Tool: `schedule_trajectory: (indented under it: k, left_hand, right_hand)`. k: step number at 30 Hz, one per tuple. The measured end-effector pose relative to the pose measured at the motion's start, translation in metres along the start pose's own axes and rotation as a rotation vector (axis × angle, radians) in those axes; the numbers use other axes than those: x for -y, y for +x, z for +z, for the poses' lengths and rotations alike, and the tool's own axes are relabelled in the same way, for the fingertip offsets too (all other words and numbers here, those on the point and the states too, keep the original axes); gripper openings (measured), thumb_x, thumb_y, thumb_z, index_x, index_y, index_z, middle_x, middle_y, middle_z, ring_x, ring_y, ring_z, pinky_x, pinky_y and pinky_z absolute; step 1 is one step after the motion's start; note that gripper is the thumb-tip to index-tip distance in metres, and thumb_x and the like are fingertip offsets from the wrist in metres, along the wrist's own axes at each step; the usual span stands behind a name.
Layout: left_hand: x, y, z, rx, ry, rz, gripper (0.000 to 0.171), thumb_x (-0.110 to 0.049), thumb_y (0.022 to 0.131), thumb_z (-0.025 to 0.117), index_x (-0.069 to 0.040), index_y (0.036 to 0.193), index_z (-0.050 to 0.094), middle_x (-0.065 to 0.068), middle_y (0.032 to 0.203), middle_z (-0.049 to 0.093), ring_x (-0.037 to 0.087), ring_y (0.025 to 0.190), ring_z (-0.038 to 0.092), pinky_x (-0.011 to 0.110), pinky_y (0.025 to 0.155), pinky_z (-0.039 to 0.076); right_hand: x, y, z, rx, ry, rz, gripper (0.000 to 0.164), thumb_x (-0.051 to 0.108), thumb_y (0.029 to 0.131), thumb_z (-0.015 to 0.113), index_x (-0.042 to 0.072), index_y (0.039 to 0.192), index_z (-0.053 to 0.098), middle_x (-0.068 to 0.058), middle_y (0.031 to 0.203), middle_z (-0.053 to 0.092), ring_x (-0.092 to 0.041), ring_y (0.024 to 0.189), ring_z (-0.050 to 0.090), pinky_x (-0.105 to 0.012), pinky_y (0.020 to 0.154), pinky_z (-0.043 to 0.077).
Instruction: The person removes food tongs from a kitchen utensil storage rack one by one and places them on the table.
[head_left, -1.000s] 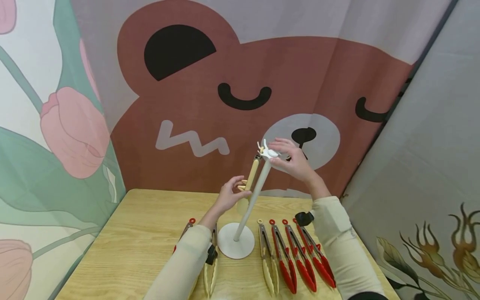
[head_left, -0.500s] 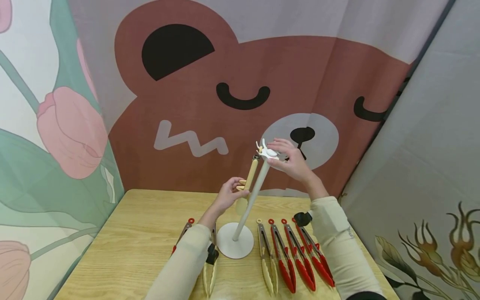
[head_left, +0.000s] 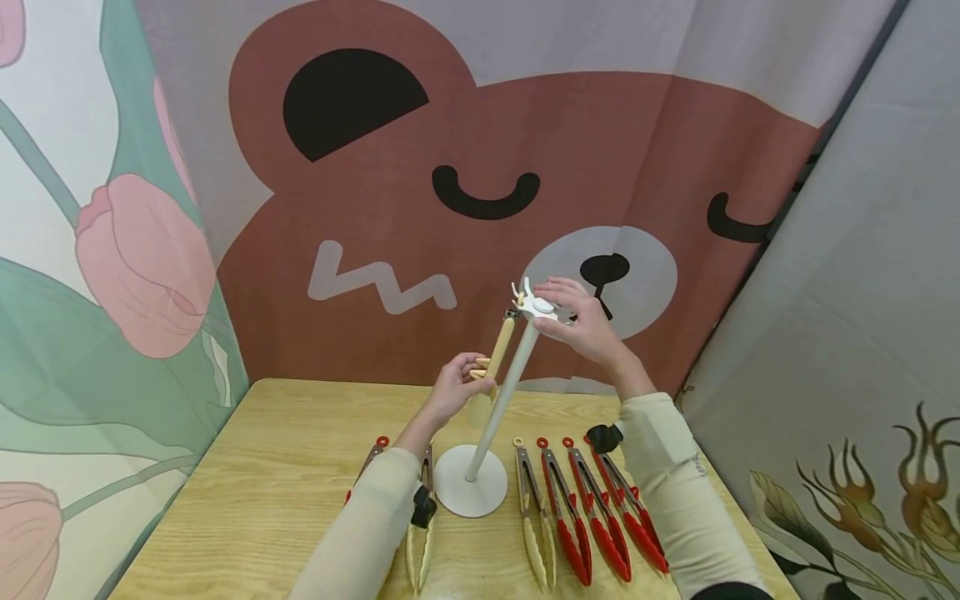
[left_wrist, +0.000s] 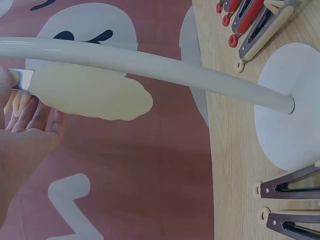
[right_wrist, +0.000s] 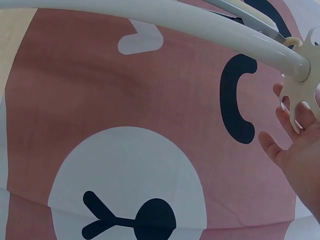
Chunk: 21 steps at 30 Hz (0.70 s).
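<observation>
A white stand with a round base and a ring of hooks at its top stands tilted-looking in the head view. Cream tongs hang by their loop from a hook on its left side. Around the lower part of these tongs, my left hand has its thumb in front and fingers behind; the broad cream tip points down beside the pole. Up at the hook ring, my right hand holds the right side, thumb below and fingers above. Fingers show among the hooks in the right wrist view.
To the right of the base lie cream tongs and several red tongs in a row on the wooden table. On the left are more cream tongs and red tongs, partly hidden by the sleeve.
My left hand has shifted slightly left, and the lower end of the hanging tongs has swung a little left with it. The right hand stays at the hook ring.
</observation>
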<state>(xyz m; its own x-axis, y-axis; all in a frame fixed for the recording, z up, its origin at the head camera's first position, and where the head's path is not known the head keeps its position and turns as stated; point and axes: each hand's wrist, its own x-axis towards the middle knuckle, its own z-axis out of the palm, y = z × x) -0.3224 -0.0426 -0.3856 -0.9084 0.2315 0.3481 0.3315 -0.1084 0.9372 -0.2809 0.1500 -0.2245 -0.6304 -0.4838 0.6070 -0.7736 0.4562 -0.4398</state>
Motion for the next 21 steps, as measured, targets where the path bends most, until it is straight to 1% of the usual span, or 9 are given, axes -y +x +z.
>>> schedule_trajectory:
  k: [7, 12, 15, 16, 19, 21]
  left_hand:
    - [-0.003, 0.003, -0.001, -0.034, 0.008, 0.000, 0.036, 0.003, 0.082, 0.060, 0.007, 0.115, 0.047, 0.020, 0.103, 0.059, 0.014, 0.081, 0.056, 0.025, 0.070, 0.046]
    - [-0.008, 0.003, -0.002, -0.057, 0.016, 0.005, 0.036, 0.004, 0.081, 0.061, 0.008, 0.114, 0.047, 0.022, 0.104, 0.059, 0.016, 0.083, 0.057, 0.026, 0.071, 0.047]
    - [-0.020, -0.001, -0.001, -0.048, 0.018, 0.008, 0.036, 0.005, 0.081, 0.060, 0.010, 0.114, 0.046, 0.026, 0.106, 0.057, 0.017, 0.084, 0.057, 0.027, 0.072, 0.047]
    - [-0.020, -0.001, -0.002, -0.044, 0.018, 0.017, 0.036, 0.005, 0.081, 0.060, 0.011, 0.113, 0.045, 0.026, 0.105, 0.057, 0.017, 0.084, 0.057, 0.026, 0.072, 0.047]
    - [-0.031, -0.006, -0.002, -0.034, 0.023, 0.020, 0.036, 0.007, 0.081, 0.059, 0.012, 0.113, 0.045, 0.027, 0.105, 0.056, 0.015, 0.083, 0.056, 0.025, 0.072, 0.046]
    - [-0.033, -0.007, -0.003, -0.035, 0.036, 0.030, 0.035, 0.007, 0.081, 0.059, 0.012, 0.113, 0.045, 0.026, 0.104, 0.057, 0.014, 0.082, 0.056, 0.024, 0.071, 0.046]
  right_hand:
    - [0.000, 0.000, 0.000, 0.006, -0.012, 0.017, 0.042, 0.003, 0.077, 0.062, -0.016, 0.112, 0.052, -0.029, 0.120, 0.047, -0.040, 0.121, 0.030, -0.056, 0.094, 0.024]
    - [0.000, 0.001, 0.000, 0.004, 0.004, 0.016, 0.040, -0.001, 0.076, 0.061, -0.015, 0.113, 0.053, -0.029, 0.121, 0.047, -0.041, 0.121, 0.030, -0.056, 0.094, 0.024]
    - [0.000, 0.001, 0.000, 0.004, 0.007, 0.022, 0.040, -0.002, 0.075, 0.060, -0.014, 0.113, 0.053, -0.029, 0.121, 0.047, -0.040, 0.121, 0.030, -0.056, 0.094, 0.024]
    - [-0.001, 0.000, 0.000, 0.006, 0.003, 0.026, 0.041, -0.001, 0.075, 0.061, -0.014, 0.113, 0.053, -0.029, 0.121, 0.046, -0.040, 0.121, 0.030, -0.056, 0.094, 0.024]
    - [-0.002, 0.000, 0.000, 0.007, -0.006, 0.032, 0.041, 0.001, 0.076, 0.062, -0.015, 0.113, 0.053, -0.029, 0.121, 0.046, -0.039, 0.121, 0.030, -0.055, 0.094, 0.025]
    - [-0.002, 0.000, 0.001, 0.008, -0.009, 0.035, 0.041, 0.002, 0.076, 0.062, -0.015, 0.112, 0.053, -0.029, 0.121, 0.046, -0.039, 0.121, 0.030, -0.055, 0.094, 0.025]
